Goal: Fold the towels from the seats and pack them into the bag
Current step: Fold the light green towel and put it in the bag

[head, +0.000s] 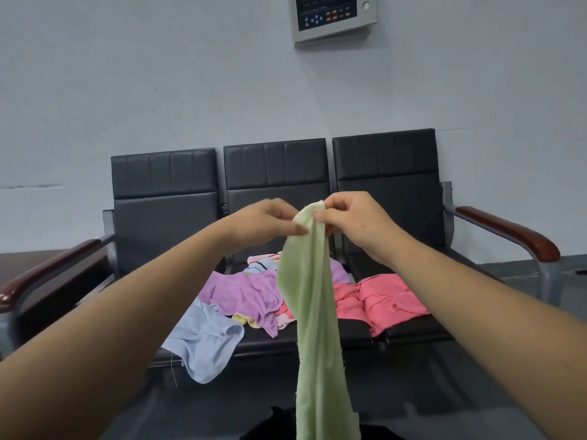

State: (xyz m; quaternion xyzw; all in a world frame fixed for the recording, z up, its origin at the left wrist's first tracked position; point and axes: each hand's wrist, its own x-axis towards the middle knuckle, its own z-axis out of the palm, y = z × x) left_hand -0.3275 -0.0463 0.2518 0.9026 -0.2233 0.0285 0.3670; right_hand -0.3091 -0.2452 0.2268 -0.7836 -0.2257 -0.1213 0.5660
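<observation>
A pale grey wall (127,74) is seen behind a bench (165,185) of three black padded seats, which is taken here as the reference for every place. The bench is closed at each end by a metal arm topped with a dark red-brown armrest (508,230). A long green towel (313,312) is held up in front of the bench's middle seat; it hangs straight down, bunched and narrow, past the front edge of the bench to the bottom of the view. A pink towel (381,300) is spread crumpled over the bench's right seat, reaching into the middle one. A purple towel (244,293) is heaped on the bench's middle seat, and a light blue towel (206,344) is draped over the bench's front edge between the left and middle seats. A grey control panel (332,17) is mounted on the wall high above the bench. The left hand (263,220) and the right hand (352,220) are raised close together before the bench's middle backrest; the green towel's top edge is pinched between thumb and curled fingers by each hand. A small striped towel (263,265) is glimpsed at the back of the bench's middle seat, and a bit of yellow towel (244,319) is tucked under the purple one.
</observation>
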